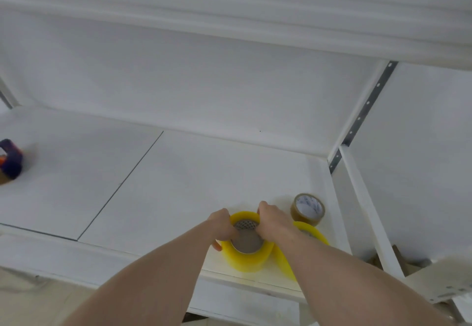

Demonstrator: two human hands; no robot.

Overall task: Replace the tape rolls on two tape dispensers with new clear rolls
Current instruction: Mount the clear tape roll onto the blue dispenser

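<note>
A thick yellowish clear tape roll [246, 258] stands near the front right of the white shelf [178, 172]. My left hand [223, 226] grips its left rim with fingers in the core. My right hand [274, 219] holds its right rim. Under my right wrist a second yellowish roll [310, 231] is partly hidden. A small brown tape roll [307, 209] sits just behind. At the far left edge lies a purple tape dispenser [11, 159], blurred and cut off.
A slotted metal upright [362, 113] and a white shelf wall bound the right side. A seam [122, 185] runs diagonally across the shelf panels. Cardboard scraps [398, 256] lie low on the right.
</note>
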